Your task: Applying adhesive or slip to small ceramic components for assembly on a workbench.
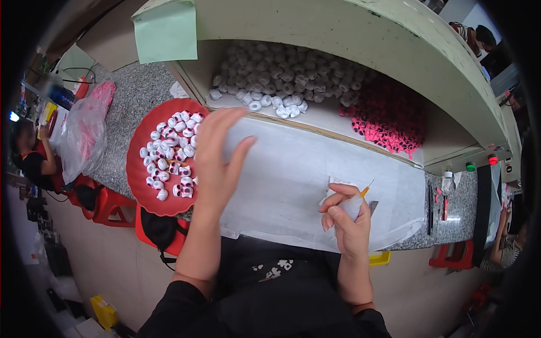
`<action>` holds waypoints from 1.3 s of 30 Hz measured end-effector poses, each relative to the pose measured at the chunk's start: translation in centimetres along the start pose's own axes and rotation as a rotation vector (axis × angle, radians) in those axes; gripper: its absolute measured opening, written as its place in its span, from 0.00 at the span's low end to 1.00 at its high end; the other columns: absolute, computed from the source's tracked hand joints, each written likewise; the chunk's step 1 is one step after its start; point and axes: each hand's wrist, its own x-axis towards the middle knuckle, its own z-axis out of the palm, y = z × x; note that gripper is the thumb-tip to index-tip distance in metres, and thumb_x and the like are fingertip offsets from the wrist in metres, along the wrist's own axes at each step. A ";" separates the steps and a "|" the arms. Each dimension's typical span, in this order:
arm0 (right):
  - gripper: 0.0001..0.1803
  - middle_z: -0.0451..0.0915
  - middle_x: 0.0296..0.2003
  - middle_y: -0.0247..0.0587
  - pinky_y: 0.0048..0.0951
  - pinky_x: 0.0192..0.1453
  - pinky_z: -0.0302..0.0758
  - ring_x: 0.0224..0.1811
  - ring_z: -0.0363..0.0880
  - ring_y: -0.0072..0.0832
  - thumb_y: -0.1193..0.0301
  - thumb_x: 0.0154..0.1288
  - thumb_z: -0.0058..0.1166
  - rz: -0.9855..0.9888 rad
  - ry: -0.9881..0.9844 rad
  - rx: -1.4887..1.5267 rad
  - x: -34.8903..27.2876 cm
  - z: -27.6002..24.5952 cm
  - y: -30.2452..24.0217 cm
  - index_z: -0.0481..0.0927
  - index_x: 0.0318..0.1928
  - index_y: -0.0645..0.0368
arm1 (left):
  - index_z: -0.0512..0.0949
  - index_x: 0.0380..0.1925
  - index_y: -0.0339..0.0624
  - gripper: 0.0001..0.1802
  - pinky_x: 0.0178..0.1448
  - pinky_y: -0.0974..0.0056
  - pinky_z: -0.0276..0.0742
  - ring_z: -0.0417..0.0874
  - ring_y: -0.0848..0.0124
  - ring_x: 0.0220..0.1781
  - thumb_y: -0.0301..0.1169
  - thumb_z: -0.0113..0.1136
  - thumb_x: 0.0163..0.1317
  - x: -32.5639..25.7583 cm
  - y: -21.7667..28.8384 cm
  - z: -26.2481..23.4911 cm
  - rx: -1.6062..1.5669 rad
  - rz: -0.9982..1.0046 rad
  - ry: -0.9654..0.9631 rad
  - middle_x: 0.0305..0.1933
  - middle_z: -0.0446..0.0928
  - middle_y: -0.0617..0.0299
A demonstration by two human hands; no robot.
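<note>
My left hand (217, 155) hovers with fingers spread at the right edge of a red plate (142, 191) heaped with several small white pieces (172, 155) marked in red and black; it holds nothing that I can see. My right hand (346, 217) is closed around a small clear applicator with an orange tip (365, 191), held over a white sheet (293, 180) that covers the grey speckled worktop. A small white paper scrap lies just behind that hand.
A recessed shelf holds a pile of plain white pieces (282, 76) and a pile of pink pieces (389, 115). A clear plastic bag (84, 135) sits at left. Red stools (110, 205) stand below the counter. Other people sit at far left (34, 160) and far right (504, 242).
</note>
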 end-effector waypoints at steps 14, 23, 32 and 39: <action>0.22 0.66 0.34 0.48 0.19 0.16 0.64 0.14 0.61 0.21 0.79 0.48 0.46 -0.055 0.184 0.029 -3.1 -3.1 -2.2 0.59 0.47 0.60 | 0.77 0.30 0.51 0.10 0.34 0.65 0.73 0.76 0.64 0.30 0.27 0.53 0.45 5.7 -1.2 18.9 0.032 0.390 -0.229 0.30 0.72 0.58; 0.15 0.62 0.38 0.45 0.23 0.20 0.74 0.31 0.69 0.29 0.75 0.49 0.47 -0.275 0.233 -0.275 -2.0 -0.6 -3.6 0.61 0.37 0.64 | 0.68 0.40 0.35 0.15 0.47 0.65 0.72 0.74 0.71 0.42 0.19 0.53 0.50 -3.1 3.6 6.5 -1.259 -0.595 -0.324 0.43 0.71 0.53; 0.25 0.61 0.27 0.35 0.14 0.22 0.62 0.22 0.60 0.19 0.61 0.43 0.62 -0.718 0.343 -0.227 -2.3 1.5 -2.8 0.60 0.33 0.57 | 0.64 0.43 0.36 0.19 0.48 0.60 0.72 0.73 0.66 0.45 0.22 0.55 0.49 -7.3 5.1 3.3 -1.521 -0.713 -0.250 0.44 0.70 0.51; 0.24 0.63 0.29 0.33 0.17 0.21 0.61 0.21 0.61 0.20 0.64 0.39 0.65 -0.891 0.052 -0.616 -3.9 3.0 -2.8 0.62 0.32 0.54 | 0.65 0.42 0.36 0.19 0.49 0.61 0.70 0.73 0.67 0.45 0.22 0.56 0.49 -7.7 5.8 2.8 -1.551 -0.686 -0.200 0.43 0.70 0.48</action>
